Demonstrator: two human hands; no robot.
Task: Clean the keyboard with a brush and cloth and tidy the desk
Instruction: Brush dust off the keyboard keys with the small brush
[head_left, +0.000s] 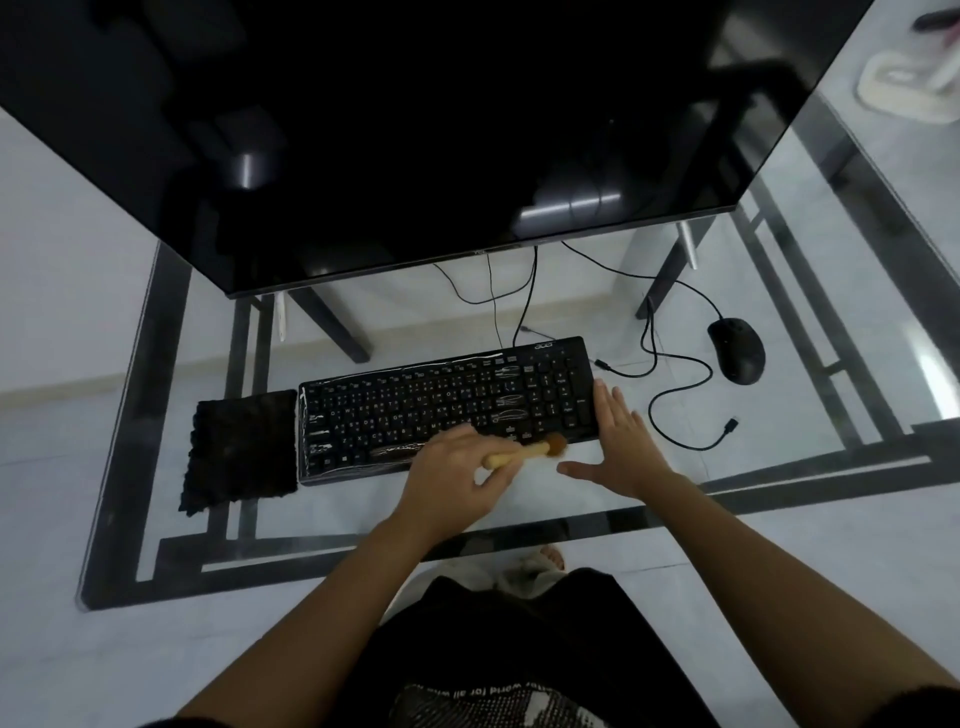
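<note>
A black keyboard (447, 405) under a clear plastic cover lies on the glass desk (363, 525). My left hand (452, 478) grips a small wooden-handled brush (524, 452), its brown bristles over the keyboard's front right edge. My right hand (618, 441) rests flat with fingers spread, against the keyboard's right end. A dark cloth (241, 447) lies flat just left of the keyboard, touching its side.
A large black monitor (405, 130) stands behind the keyboard. A black mouse (736, 349) sits at the right, with loose black cables (670, 384) trailing between it and the keyboard. The desk's front edge runs just below my wrists.
</note>
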